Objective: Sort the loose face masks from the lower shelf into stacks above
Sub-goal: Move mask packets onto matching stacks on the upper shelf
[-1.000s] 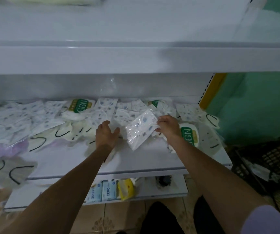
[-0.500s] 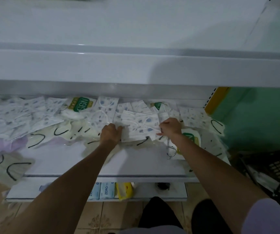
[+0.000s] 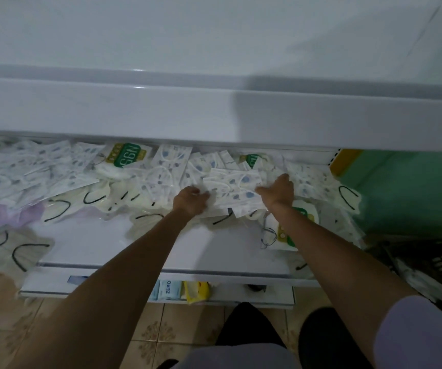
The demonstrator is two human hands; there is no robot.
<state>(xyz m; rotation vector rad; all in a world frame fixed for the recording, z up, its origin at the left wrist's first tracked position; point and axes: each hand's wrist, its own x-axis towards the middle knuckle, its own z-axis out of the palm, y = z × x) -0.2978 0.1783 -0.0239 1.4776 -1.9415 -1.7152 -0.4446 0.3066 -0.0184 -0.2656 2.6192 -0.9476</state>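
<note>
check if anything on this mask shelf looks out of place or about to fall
The cream masks with black ear loops at the lower shelf's front left corner hang over its edge and could slide off. The rest lie strewn and overlapping, not stacked, around the printed masks the left hand and right hand hold.

Middle of the lower shelf (image 3: 102, 243), a mask pack (image 3: 128, 159) shows a green label: "N9" and a blurred third character. Right of it, a second green label (image 3: 252, 159), only an "N" legible. On the bottom shelf (image 3: 268, 296), a light-blue pack (image 3: 168, 288) reads "ZERO", sideways.
</note>
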